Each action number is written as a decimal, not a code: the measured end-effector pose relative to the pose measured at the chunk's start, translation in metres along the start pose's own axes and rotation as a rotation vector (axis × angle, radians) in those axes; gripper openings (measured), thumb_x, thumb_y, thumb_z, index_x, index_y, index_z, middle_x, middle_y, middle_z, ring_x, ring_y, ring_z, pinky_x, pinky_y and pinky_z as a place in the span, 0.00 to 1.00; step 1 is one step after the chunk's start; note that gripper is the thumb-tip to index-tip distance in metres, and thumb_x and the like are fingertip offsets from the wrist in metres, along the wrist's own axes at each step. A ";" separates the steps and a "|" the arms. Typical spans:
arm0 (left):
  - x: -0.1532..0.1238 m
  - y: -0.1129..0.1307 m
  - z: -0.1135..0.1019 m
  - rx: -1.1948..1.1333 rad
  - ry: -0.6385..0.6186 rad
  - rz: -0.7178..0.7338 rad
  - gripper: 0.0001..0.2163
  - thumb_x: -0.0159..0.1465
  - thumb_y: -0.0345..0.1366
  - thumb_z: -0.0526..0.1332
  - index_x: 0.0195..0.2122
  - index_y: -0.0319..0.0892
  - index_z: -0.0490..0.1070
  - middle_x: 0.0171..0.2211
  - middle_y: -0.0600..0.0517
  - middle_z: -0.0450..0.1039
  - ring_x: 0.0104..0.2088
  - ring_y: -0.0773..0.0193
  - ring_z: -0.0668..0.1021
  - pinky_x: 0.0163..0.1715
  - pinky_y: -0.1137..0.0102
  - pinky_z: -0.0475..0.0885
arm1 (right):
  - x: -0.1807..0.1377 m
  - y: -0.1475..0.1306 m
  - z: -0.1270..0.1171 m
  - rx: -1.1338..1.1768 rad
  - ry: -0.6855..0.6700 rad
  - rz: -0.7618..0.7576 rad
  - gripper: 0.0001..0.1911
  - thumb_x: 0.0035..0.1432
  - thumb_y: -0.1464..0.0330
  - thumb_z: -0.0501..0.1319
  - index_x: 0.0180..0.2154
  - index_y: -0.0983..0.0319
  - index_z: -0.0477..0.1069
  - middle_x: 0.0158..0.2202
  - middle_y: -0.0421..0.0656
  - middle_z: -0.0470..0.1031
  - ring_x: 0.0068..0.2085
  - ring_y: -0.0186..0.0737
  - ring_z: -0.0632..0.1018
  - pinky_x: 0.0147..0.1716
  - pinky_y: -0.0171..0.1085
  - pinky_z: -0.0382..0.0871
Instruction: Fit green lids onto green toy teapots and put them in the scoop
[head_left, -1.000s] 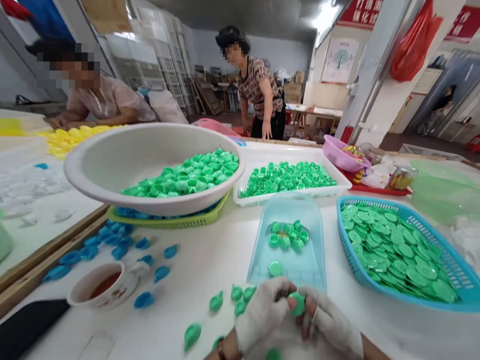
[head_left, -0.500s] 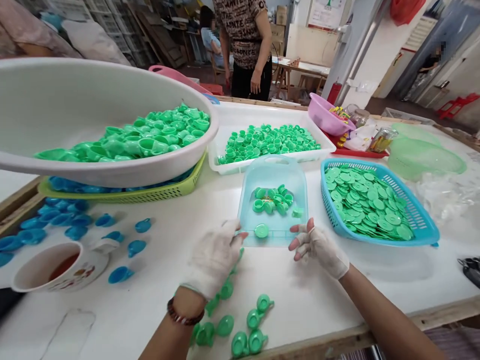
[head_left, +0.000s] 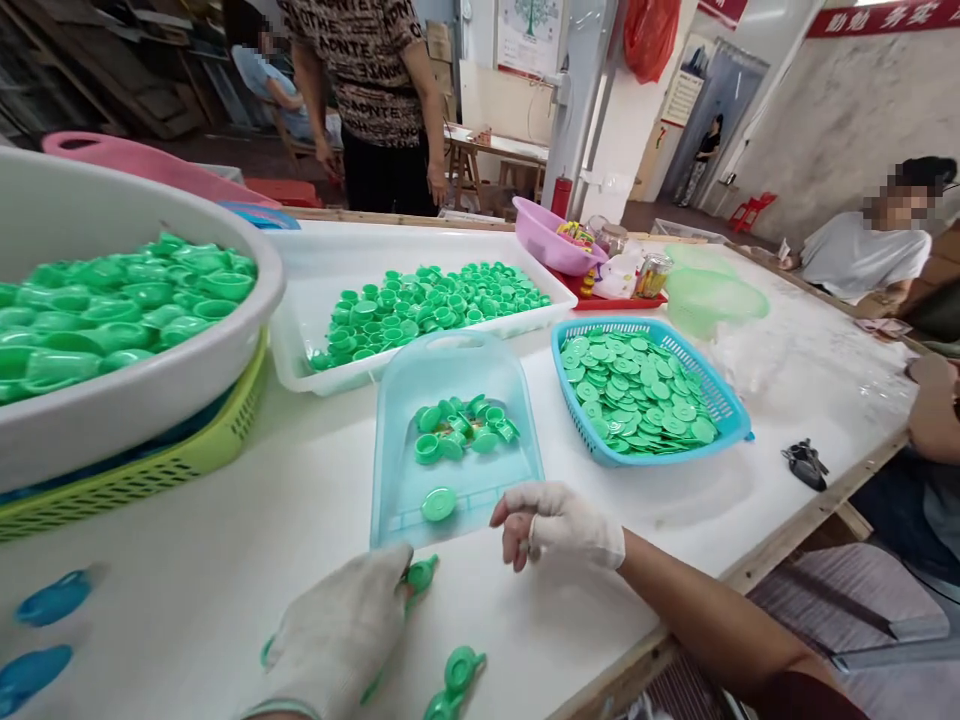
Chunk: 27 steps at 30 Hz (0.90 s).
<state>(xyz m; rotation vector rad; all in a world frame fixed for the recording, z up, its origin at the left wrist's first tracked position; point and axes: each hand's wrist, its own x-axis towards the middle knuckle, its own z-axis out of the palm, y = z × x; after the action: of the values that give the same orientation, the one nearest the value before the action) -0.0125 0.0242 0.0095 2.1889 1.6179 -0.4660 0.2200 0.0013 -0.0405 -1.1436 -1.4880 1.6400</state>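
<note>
My left hand (head_left: pixel 341 625), in a white glove with bare fingertips, is low over the white table. Its fingers are closed at a small green toy teapot (head_left: pixel 421 573); the grip is partly hidden by the hand. My gloved right hand (head_left: pixel 559 525) hovers at the near right corner of a light blue scoop-shaped tray (head_left: pixel 397 460), fingers loosely bent and apart, nothing in them. On the tray lie a green oval piece (head_left: pixel 439 504) near the front edge and several green toy cups (head_left: pixel 429 447) farther back. More green teapots (head_left: pixel 460 668) stand at the near edge.
A blue basket (head_left: pixel 592 440) of green discs stands right of the tray. Behind it is a white bin (head_left: pixel 300 375) of green cups. A large basin (head_left: pixel 225 390) of green pieces rests on a yellow-green basket (head_left: pixel 150 485) at left. Keys (head_left: pixel 806 463) lie at right. People are nearby.
The view has swung right. My left hand has come nearer and lower, to the green teapots. My right hand has drawn down from the tray's side, its fingers more bent.
</note>
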 end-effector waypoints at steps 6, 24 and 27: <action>0.001 0.014 0.009 0.015 0.037 0.046 0.14 0.66 0.34 0.46 0.40 0.44 0.71 0.42 0.44 0.77 0.42 0.51 0.79 0.39 0.62 0.69 | -0.013 -0.044 -0.096 -0.866 0.609 0.006 0.11 0.64 0.64 0.51 0.38 0.61 0.69 0.33 0.43 0.73 0.34 0.35 0.74 0.36 0.34 0.66; 0.006 0.031 0.029 0.040 0.233 0.140 0.15 0.68 0.36 0.45 0.45 0.42 0.70 0.43 0.44 0.72 0.41 0.55 0.77 0.38 0.63 0.69 | -0.008 -0.063 -0.148 -0.987 0.867 -0.091 0.09 0.59 0.62 0.54 0.31 0.61 0.64 0.26 0.39 0.64 0.28 0.35 0.64 0.29 0.33 0.59; 0.005 0.026 0.032 0.022 0.224 0.137 0.13 0.67 0.37 0.49 0.43 0.40 0.70 0.43 0.43 0.72 0.43 0.55 0.75 0.43 0.62 0.68 | 0.014 -0.071 -0.102 -0.922 0.672 -0.312 0.09 0.60 0.63 0.55 0.31 0.62 0.64 0.26 0.38 0.64 0.28 0.33 0.64 0.30 0.32 0.59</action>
<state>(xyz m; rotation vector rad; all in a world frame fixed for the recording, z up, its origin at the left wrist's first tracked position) 0.0122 0.0057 -0.0184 2.4221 1.5624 -0.2059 0.2998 0.0691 0.0289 -1.5924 -1.8258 0.2262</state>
